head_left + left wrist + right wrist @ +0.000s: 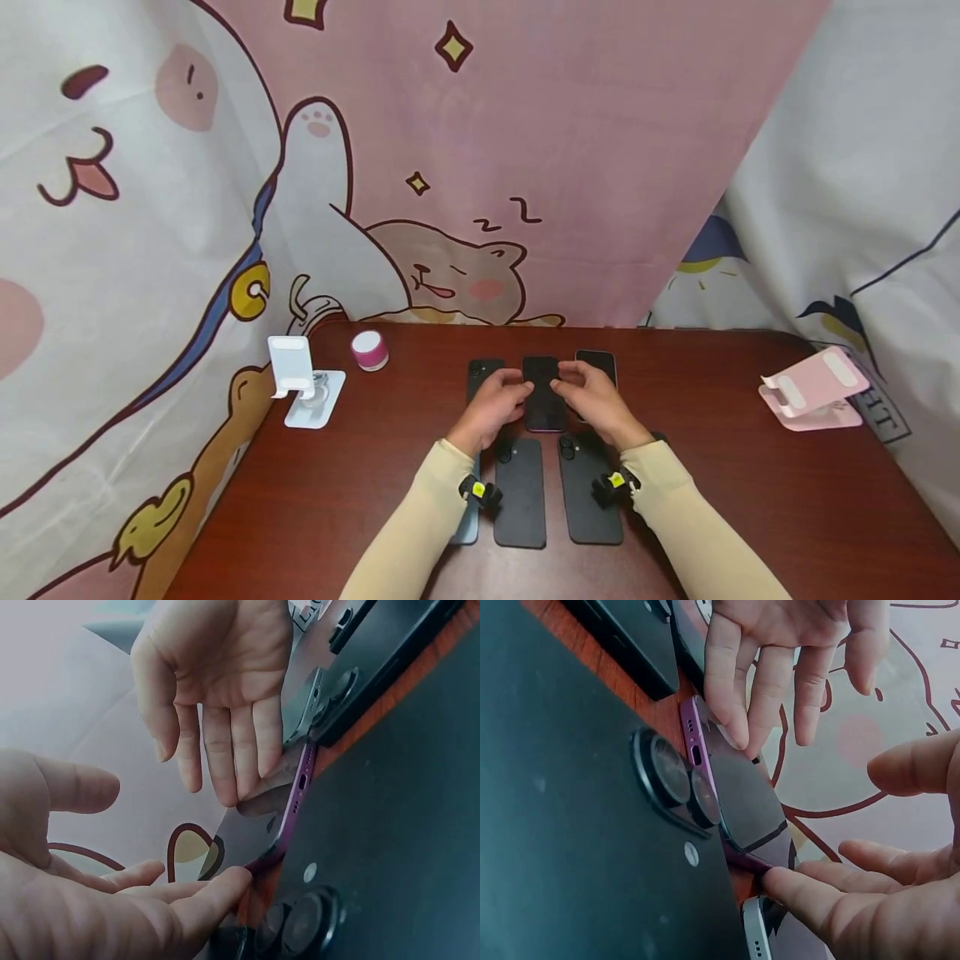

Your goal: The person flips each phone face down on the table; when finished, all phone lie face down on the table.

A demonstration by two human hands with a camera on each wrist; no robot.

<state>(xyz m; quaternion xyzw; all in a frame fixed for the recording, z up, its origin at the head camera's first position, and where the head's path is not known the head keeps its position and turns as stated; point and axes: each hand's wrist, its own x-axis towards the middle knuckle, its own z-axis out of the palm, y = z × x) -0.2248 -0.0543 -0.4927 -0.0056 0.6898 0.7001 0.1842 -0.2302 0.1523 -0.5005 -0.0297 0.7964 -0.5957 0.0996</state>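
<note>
A purple-edged phone point(544, 408) lies on the table with its dark glossy face up, between my two hands. My left hand point(495, 407) is at its left side; in the left wrist view a fingertip touches the purple edge point(296, 787). On the opposite side is my right hand point(597, 400), a fingertip at the phone's edge in the right wrist view. Fingers of both hands are loosely extended, thumbs raised apart. Partly hidden by the hands are a dark phone point(480, 375) at left and another phone point(597, 361) at right.
Nearer me lie two dark phones, camera side up: one in the middle point(521, 496) and one at right point(591, 492). A light blue phone point(469, 525) is partly under my left sleeve. A white stand point(291, 367), a pink jar point(370, 352) and a pink stand point(817, 383) stand farther out.
</note>
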